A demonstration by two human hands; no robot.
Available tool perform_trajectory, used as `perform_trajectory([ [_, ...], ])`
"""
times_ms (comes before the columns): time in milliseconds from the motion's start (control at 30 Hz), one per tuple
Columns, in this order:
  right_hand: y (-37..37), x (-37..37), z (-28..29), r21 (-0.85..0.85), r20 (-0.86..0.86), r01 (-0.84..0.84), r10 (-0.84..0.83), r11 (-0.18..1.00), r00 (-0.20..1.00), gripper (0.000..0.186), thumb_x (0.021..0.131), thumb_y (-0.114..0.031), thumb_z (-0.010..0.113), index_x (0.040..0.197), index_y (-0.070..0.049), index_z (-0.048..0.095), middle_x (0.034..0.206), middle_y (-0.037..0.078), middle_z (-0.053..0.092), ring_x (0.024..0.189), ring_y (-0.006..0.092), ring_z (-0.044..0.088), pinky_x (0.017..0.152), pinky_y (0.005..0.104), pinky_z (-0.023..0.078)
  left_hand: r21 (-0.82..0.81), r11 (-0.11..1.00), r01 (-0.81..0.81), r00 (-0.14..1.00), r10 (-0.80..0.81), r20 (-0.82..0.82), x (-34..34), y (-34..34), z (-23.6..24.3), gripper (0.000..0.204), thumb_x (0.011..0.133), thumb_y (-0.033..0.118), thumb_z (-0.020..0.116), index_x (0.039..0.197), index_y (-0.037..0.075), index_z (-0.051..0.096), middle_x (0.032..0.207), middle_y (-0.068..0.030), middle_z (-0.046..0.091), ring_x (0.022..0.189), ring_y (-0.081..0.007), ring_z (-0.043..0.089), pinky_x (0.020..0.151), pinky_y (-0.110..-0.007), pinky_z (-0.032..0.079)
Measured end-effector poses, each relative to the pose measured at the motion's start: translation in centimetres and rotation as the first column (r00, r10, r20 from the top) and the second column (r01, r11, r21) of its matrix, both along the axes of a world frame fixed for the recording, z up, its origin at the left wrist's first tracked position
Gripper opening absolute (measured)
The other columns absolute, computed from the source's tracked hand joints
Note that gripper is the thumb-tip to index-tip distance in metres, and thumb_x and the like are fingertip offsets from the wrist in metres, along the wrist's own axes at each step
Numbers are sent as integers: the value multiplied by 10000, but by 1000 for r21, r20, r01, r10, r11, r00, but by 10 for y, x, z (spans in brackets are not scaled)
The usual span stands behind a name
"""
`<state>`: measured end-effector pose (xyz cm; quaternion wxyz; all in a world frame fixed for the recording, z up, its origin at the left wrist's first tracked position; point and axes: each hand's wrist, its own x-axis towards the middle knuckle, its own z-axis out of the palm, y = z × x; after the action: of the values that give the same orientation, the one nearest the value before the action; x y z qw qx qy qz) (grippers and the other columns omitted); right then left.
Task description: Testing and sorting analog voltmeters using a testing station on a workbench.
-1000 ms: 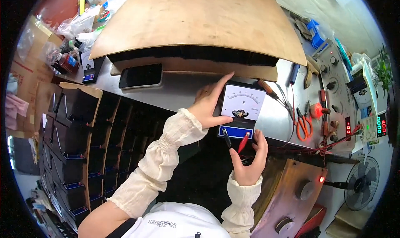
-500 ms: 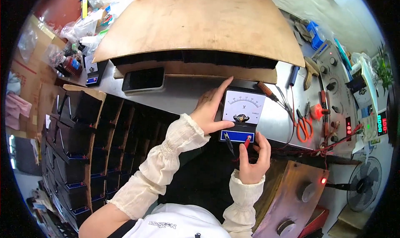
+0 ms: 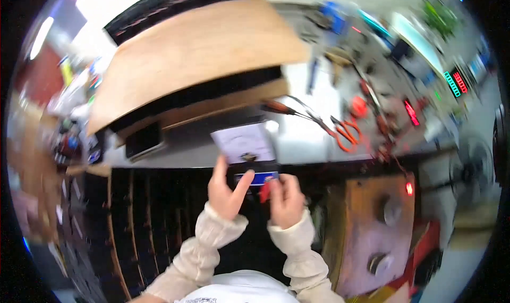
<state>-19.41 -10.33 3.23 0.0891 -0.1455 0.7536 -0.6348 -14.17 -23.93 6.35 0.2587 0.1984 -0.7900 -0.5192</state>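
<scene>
A panel voltmeter [image 3: 244, 142] with a white dial and a blue strip along its lower edge is at the front edge of the metal worktop, slightly blurred. My left hand [image 3: 224, 192] grips its lower left corner, the thumb lying over the front by the blue strip. At the strip's right end, my right hand [image 3: 287, 202] is closed at the terminal, thumb and fingers pinching a red clip [image 3: 264, 191]. My left thumb covers part of the strip, so the left terminal is hidden.
A wooden board [image 3: 202, 43] covers black units behind the meter. Left of it lies a phone [image 3: 144, 142]. Orange-handled pliers [image 3: 348, 135] and a brown-handled tool [image 3: 279, 107] lie to the right. Stacked black boxes [image 3: 154, 212] stand front left; a box with a red lamp [image 3: 374, 228] front right.
The whole view has shifted and blurred. My left hand has gone from the meter's upper left side to its lower left corner. The meter now looks tilted; the black lead is out of sight.
</scene>
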Motion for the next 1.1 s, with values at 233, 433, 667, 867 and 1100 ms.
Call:
perform_trajectory([
  [233, 117, 38, -19, 229, -194, 371, -331, 900, 923, 328, 894, -177, 658, 1155, 3, 575, 925, 194, 685, 784, 364, 683, 679, 410, 541, -382, 863, 331, 920, -386, -74, -65, 114, 9, 947, 559, 204, 892, 1327, -42, 395, 1178, -194, 551, 1090, -354, 557, 1001, -466, 413],
  [433, 254, 91, -91, 454, -356, 726, -642, 516, 679, 196, 915, -135, 646, 1052, -1, 602, 806, 172, 692, 693, 247, 691, 633, 360, 531, -675, -109, 730, 212, -903, 374, -133, 299, -21, 1186, 497, 278, 897, 1480, 23, 285, 1344, -159, 501, 1266, -298, 496, 1157, -551, 232],
  [667, 238, 86, -77, 255, -156, 731, -719, 633, 677, 126, 875, -67, 664, 986, -8, 649, 752, 129, 682, 621, 197, 659, 604, 307, 528, -506, -321, 800, 140, -722, 678, -190, 362, -47, 1186, 539, 321, 930, 1517, 251, 263, 1401, -67, 477, 1351, -267, 405, 1128, -647, 186],
  [867, 242, 84, -71, 293, -172, 694, -677, 658, 715, 93, 897, -41, 637, 976, 4, 619, 737, 82, 670, 641, 124, 634, 604, 259, 502, -511, -324, 796, 121, -741, 660, -191, 359, -37, 1181, 552, 305, 926, 1521, 262, 253, 1400, -90, 478, 1373, -274, 376, 1138, -648, 160],
  [1100, 240, 85, -84, 332, -233, 698, -662, 635, 713, 93, 883, -45, 659, 955, 0, 622, 724, 82, 672, 615, 125, 634, 579, 256, 498, -510, -340, 790, 100, -749, 655, -199, 369, -50, 1153, 552, 249, 918, 1514, 251, 281, 1356, -97, 521, 1336, -278, 419, 1142, -643, 158],
])
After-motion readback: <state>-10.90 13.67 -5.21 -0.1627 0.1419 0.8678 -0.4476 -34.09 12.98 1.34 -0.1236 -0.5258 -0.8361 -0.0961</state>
